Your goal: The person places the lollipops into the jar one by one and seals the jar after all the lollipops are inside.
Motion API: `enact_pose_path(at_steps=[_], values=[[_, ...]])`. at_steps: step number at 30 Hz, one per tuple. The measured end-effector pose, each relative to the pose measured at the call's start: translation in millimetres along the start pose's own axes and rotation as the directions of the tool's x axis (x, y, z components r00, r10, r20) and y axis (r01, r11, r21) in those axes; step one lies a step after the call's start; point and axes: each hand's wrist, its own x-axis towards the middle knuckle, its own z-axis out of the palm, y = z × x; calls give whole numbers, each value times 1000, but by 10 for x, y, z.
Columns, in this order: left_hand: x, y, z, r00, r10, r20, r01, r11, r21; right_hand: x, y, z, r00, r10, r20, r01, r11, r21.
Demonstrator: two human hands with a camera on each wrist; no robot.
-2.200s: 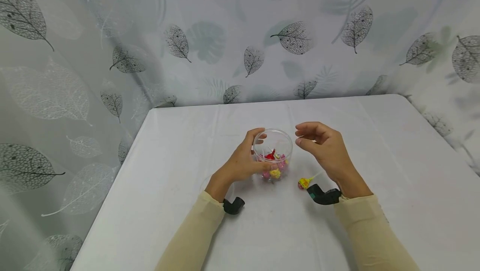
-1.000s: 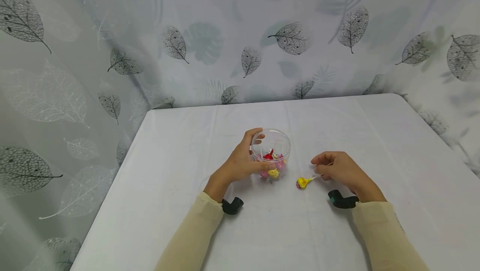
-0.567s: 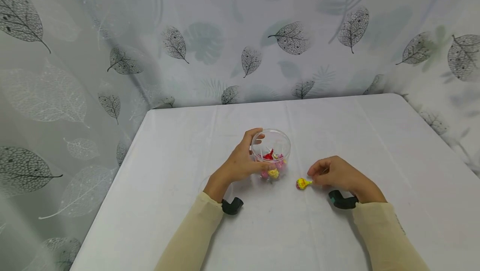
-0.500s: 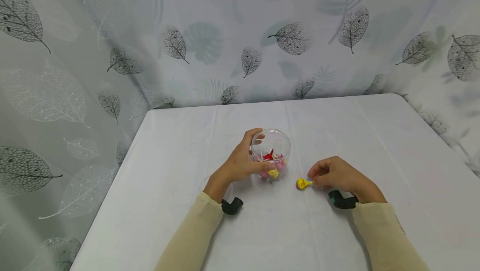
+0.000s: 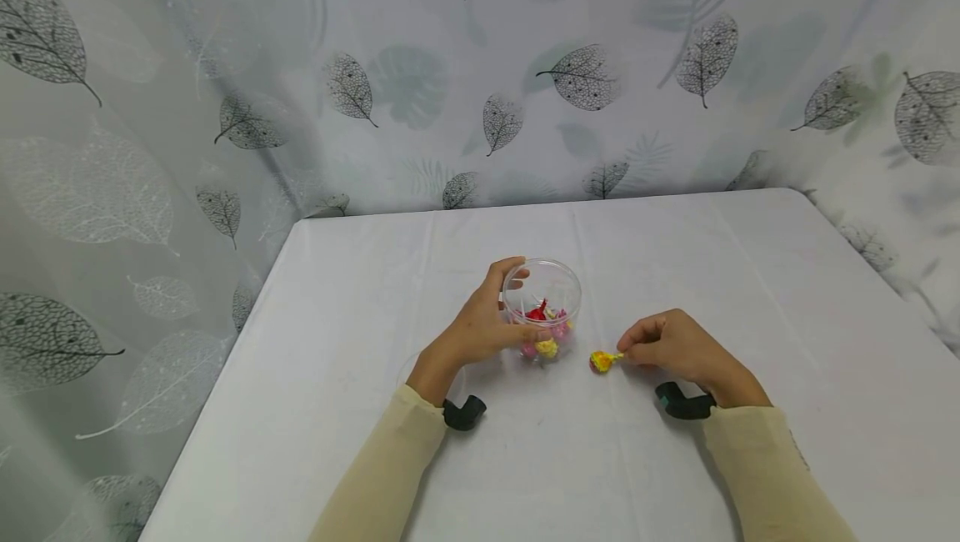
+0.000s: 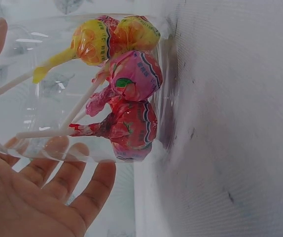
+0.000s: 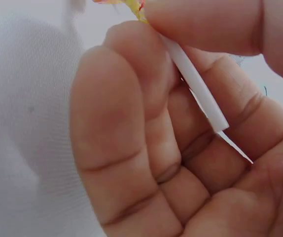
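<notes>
In the head view my left hand grips a clear plastic jar standing upright on the white table, thumb in front and fingers behind. Several wrapped lollipops lie inside; the left wrist view shows a yellow lollipop, a pink lollipop and a red lollipop, their white sticks toward the jar's mouth. To the right of the jar, my right hand pinches a yellow-wrapped lollipop where its wrapper meets the stick. The white stick runs back under the thumb toward the palm.
A clear round lid, mostly hidden by my left wrist, lies on the table. Black wrist cameras sit at both wrists. Leaf-patterned curtains hang behind and at both sides of the table.
My right hand came down from beside the jar's rim to the lollipop on the table and took hold of its stick. The lollipop has shifted slightly left and up. My left hand stays put.
</notes>
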Motion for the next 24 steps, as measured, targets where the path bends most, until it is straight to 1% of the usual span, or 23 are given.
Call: enact_pose_path(at_steps=[8, 12, 24], values=[[-2, 7, -8, 1000, -10, -1, 10, 1000, -10, 14, 12, 9, 998, -5, -64, 6, 1000, 13], [-4, 12, -11, 1000, -9, 1, 9, 1000, -9, 16, 23, -5, 995, -7, -97, 11, 999, 47], [-13, 10, -15, 1000, -1, 4, 1, 1000, -12, -23, -4, -21, 989, -27, -143, 49, 987, 155]])
